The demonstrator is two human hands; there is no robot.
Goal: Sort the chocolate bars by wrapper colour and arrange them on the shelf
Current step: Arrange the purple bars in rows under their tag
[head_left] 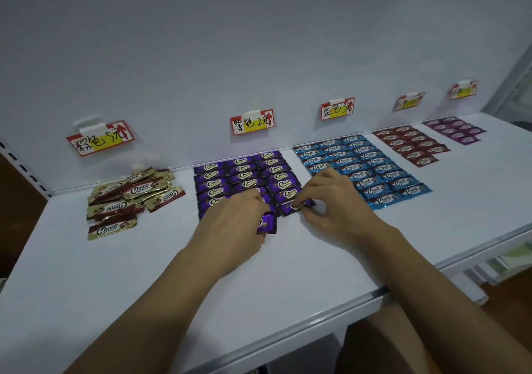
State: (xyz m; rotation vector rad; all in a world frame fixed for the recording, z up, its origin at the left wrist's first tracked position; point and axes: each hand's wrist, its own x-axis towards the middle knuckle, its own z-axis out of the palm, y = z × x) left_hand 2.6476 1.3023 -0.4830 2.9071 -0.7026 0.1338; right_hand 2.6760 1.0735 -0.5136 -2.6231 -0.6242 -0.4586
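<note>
Left hand: your fingers curl round one purple bar, held just in front of the purple block.
Right hand: you pinch a second purple bar at the block's front right corner.
Shelf: gold pile lies loose at your left; blue rows, red rows and violet rows lie to your right.

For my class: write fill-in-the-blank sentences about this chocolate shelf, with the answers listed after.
1. The left hand and the right hand each hold a bar wrapped in ___.
2. The bars below the middle label are ___.
3. In all, ___ labels hang on the back wall.
Answers: purple; blue; five.
</note>
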